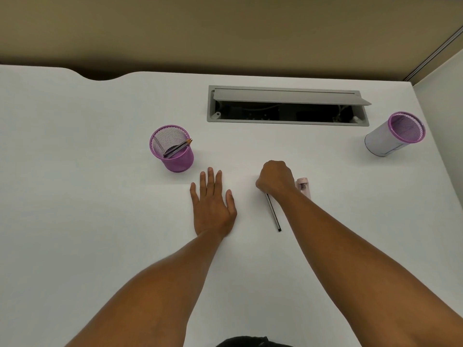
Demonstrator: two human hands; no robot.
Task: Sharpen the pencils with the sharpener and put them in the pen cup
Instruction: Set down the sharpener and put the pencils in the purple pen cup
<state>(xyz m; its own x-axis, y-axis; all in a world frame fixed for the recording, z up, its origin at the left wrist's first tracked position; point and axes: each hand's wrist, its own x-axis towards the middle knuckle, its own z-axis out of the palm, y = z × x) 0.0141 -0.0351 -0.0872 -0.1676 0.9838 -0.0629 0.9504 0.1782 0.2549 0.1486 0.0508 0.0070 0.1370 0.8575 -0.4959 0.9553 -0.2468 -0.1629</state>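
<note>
A purple mesh pen cup (178, 160) stands left of centre with sharpened pencils (179, 149) leaning inside it. My left hand (213, 206) lies flat on the white desk, fingers spread, holding nothing. My right hand (275, 179) is curled into a fist around the upper end of a dark pencil (273, 214), whose lower end points toward me on the desk. A small pale pink sharpener (304, 186) lies just right of that hand, partly hidden by my wrist.
A second purple-rimmed cup (393, 135) wrapped in white paper leans at the far right. A grey cable hatch (288, 105) with its lid raised is set into the desk (100, 196) behind my hands. The desk's right edge runs near that cup.
</note>
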